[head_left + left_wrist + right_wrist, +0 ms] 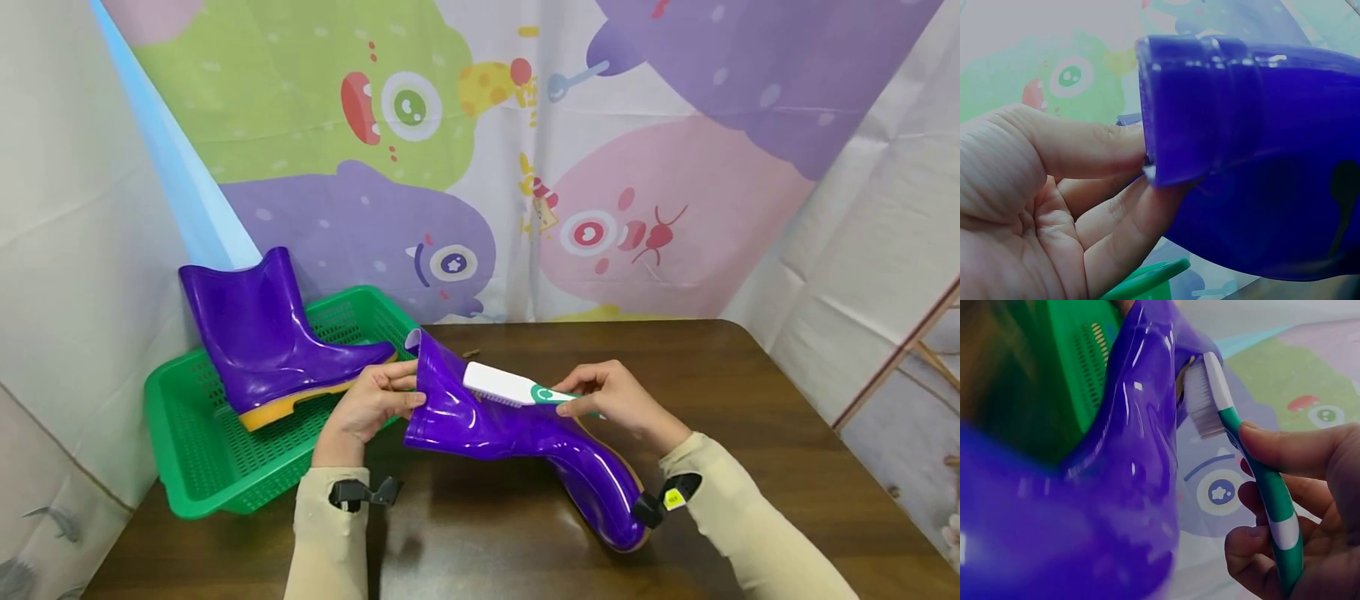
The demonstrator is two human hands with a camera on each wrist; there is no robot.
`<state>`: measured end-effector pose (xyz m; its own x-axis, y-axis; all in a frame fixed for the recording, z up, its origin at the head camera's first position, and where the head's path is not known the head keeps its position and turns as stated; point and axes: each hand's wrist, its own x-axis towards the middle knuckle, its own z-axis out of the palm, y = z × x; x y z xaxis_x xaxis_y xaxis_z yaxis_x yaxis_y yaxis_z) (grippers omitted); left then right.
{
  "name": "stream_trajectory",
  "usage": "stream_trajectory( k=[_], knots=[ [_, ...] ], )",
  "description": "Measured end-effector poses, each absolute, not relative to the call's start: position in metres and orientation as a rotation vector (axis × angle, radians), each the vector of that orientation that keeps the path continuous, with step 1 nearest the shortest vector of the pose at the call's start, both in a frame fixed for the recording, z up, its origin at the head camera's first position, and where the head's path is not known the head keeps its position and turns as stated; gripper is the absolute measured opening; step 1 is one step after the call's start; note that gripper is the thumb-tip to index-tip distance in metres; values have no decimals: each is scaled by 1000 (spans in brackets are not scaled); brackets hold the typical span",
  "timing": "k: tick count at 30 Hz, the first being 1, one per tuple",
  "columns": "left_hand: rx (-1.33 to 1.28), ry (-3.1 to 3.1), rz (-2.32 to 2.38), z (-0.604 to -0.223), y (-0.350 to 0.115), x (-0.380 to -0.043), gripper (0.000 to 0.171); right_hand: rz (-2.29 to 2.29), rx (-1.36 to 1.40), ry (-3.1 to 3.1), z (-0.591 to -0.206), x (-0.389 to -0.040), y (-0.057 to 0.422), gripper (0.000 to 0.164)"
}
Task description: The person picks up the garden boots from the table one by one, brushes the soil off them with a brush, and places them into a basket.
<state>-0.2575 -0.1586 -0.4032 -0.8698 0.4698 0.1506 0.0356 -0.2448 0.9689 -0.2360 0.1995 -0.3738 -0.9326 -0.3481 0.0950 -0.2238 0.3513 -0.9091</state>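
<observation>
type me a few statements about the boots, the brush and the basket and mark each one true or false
1. One boot is in the basket. True.
2. The left grip is empty. False: it holds the other boot by its top edge.
3. The right grip holds the brush. True.
4. The brush is turned bristles-up. False: its bristles face the other boot.
5. The basket is red. False: it is green.
6. The table is brown. True.
</observation>
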Motion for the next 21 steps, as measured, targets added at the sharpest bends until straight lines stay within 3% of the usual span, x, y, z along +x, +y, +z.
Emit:
stream_trajectory(
  k=[21],
  knots=[
    [590, 1738, 2190, -401, -161, -256, 52, -1307, -584, 2708, -363, -241, 216, 15]
  ],
)
